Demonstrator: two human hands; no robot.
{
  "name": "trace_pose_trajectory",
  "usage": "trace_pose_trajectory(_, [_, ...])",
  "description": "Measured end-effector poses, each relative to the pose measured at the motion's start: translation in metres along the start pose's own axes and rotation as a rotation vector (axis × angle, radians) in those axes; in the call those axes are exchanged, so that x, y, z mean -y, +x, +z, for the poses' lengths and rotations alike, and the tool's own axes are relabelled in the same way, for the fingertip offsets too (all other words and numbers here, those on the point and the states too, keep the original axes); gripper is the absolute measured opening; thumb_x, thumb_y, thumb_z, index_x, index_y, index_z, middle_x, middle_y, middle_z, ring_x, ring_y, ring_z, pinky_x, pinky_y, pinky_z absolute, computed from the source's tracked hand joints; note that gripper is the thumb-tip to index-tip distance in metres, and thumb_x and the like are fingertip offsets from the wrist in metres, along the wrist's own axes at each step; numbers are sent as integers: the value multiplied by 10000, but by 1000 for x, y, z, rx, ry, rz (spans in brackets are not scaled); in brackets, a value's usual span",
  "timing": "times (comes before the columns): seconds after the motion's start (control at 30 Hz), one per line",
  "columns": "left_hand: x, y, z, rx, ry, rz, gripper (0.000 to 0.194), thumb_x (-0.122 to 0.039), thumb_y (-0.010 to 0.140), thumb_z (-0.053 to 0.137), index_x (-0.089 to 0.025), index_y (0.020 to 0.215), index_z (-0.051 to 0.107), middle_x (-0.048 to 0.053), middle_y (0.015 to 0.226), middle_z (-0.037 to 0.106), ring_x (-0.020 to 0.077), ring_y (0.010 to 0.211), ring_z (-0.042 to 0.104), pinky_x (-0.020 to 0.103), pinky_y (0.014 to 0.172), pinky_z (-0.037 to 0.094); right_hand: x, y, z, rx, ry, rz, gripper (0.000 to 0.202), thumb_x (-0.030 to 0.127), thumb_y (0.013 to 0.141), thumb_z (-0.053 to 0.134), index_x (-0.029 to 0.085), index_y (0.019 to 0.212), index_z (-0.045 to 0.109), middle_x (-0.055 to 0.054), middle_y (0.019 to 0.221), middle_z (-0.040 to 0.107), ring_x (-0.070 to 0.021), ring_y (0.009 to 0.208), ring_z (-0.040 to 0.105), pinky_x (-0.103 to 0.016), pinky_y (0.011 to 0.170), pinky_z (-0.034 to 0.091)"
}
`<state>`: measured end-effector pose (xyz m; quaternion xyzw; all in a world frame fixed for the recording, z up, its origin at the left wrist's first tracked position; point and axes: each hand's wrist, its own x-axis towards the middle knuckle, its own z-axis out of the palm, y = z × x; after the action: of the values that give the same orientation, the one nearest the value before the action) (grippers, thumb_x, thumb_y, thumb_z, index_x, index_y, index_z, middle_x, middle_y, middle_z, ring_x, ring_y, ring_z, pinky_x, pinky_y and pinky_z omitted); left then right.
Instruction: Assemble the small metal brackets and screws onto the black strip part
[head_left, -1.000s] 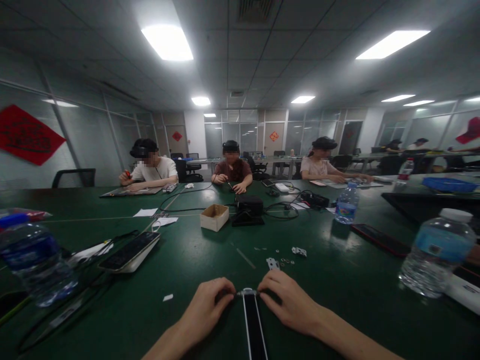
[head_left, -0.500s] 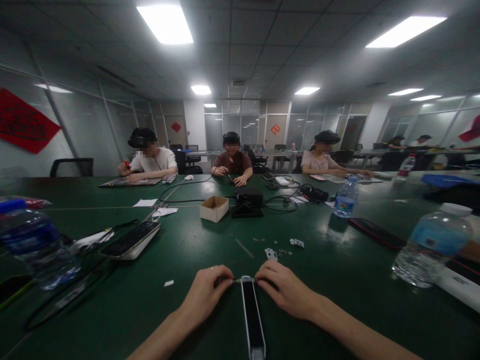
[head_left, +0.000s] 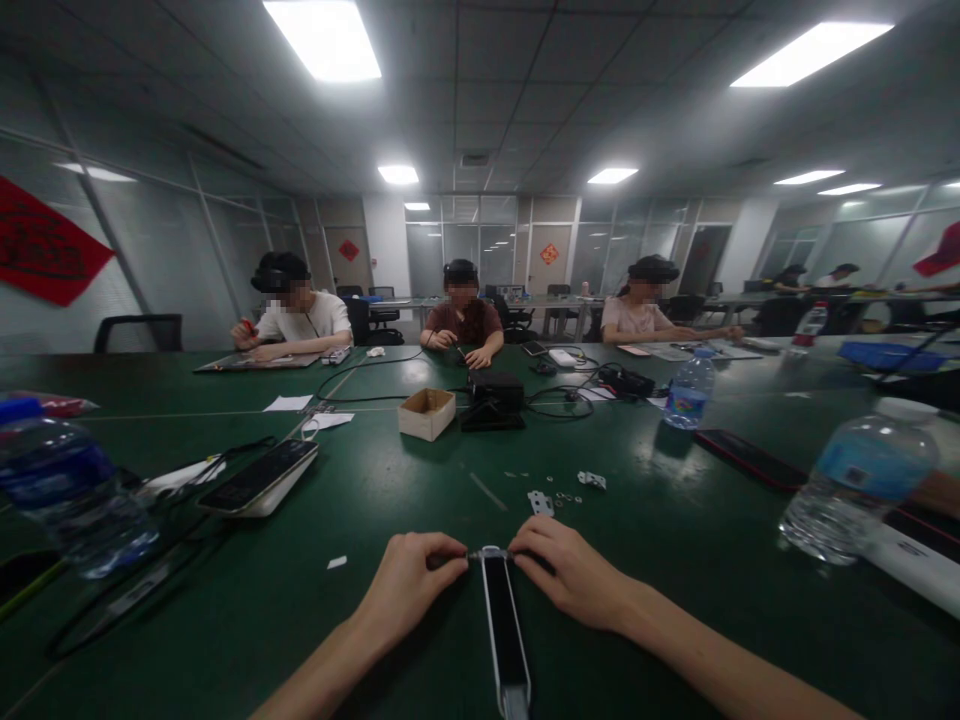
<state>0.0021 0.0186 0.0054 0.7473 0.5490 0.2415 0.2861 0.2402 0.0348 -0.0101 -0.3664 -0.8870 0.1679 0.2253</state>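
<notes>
A long, narrow device with a black face and pale edges (head_left: pixel 506 622) lies on the green table (head_left: pixel 247 590), pointing away from me. At the left of its far end, my left hand (head_left: pixel 416 580) pinches a small metal piece (head_left: pixel 474 555) between thumb and fingertips. My right hand (head_left: pixel 566 572) is closed at the right of that same end; what its fingertips hold is too small to make out. Just beyond my right hand are a flat metal bracket (head_left: pixel 540 503), several small rings (head_left: pixel 568 498) and another metal part (head_left: pixel 592 481).
An open box (head_left: pixel 427 414) and a black device (head_left: pixel 495 398) stand ahead. Phones (head_left: pixel 262 475), cables and a large bottle (head_left: pixel 71 490) are left. Right are two bottles (head_left: pixel 690 390) (head_left: pixel 855 480) and a dark phone (head_left: pixel 750 458). Three people sit across the table.
The whole view has shifted slightly. Both hands keep their places at the far end of the device, with fingers closed as before.
</notes>
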Motion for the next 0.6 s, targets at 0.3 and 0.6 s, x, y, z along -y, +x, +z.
trace_pose_trajectory(0.3, [5,2,3,-3,19,32,260,-344,805,562,-195,927,736,7,877,749,194,776,667,259,710,481,-8,-1,6,-9,-11,-28,212,203,945,453,162,1049,634,-77,1017,594,-177,917,558,-322,825,489])
trace_pose_trajectory(0.6, [1,1,0,-22,107,70,238,-337,805,537,-192,872,714,9,809,714,171,700,618,249,655,449,-9,-1,7,-20,-13,-38,207,208,947,454,165,1039,635,-77,1009,593,-176,910,556,-324,817,488])
